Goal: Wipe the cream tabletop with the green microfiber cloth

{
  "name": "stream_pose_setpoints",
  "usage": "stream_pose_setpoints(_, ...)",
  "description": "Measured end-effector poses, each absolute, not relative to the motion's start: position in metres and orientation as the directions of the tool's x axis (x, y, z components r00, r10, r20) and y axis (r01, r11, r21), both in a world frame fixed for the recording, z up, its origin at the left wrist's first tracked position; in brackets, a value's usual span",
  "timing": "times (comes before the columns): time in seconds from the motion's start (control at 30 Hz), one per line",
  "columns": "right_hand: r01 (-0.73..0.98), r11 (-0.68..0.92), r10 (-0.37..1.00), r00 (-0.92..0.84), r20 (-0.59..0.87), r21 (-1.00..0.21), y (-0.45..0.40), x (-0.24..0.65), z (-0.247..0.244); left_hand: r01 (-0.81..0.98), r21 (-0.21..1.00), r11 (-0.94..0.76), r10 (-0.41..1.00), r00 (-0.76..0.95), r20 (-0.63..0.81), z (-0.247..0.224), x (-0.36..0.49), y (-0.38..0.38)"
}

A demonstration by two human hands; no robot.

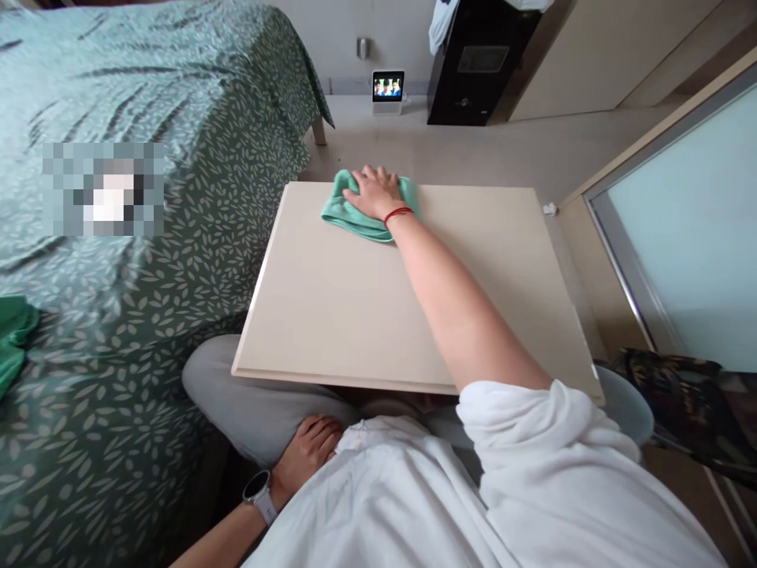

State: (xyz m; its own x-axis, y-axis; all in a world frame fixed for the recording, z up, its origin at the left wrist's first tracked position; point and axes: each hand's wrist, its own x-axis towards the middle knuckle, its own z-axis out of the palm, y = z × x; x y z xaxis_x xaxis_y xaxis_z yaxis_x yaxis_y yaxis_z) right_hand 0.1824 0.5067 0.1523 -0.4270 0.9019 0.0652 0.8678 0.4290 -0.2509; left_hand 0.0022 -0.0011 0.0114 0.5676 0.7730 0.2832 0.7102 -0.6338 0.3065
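My right hand point(375, 192), with a red string at its wrist, lies flat with fingers spread on a folded green cloth point(358, 224). The cloth rests at the far edge of a cream-coloured table point(337, 308), left of its middle, and part of it is under the palm. My left hand point(307, 454), a watch point(257, 487) on its wrist, rests on my thigh near the white shirt. Its fingers lie next to one another, slightly bent, and nothing shows in them.
A bed with a green leaf-patterned sheet point(195, 181) stands along the left. Beyond the table, a small lit screen point(388, 87) and a black cabinet point(473, 67) stand on the floor. A glass-panelled door point(698, 213) is at the right.
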Motion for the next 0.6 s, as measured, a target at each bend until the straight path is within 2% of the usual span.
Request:
stream_pose_setpoints(0.17, 0.934, 0.251, 0.968, -0.249, 0.042, -0.255, 0.521, 0.280, 0.150, 0.708, 0.308, -0.635, 0.772, 0.571, 0.279, 0.007, 0.000, -0.004)
stream_pose_setpoints(0.3, 0.979, 0.037, 0.999, -0.039, -0.004, -0.201, 0.517, 0.355, 0.154, 0.716, 0.319, -0.621, 0.783, 0.556, 0.277, 0.004, 0.001, -0.006)
stream_pose_setpoints(0.43, 0.984, -0.070, 0.998, 0.067, -0.021, -0.162, 0.502, 0.416, 0.161, 0.710, 0.317, -0.629, 0.777, 0.564, 0.280, 0.002, 0.001, -0.005)
stream_pose_setpoints(0.6, 0.956, -0.187, 0.982, 0.190, -0.005, -0.224, 0.476, 0.451, 0.161, 0.706, 0.324, -0.630, 0.776, 0.562, 0.286, 0.005, 0.001, -0.004)
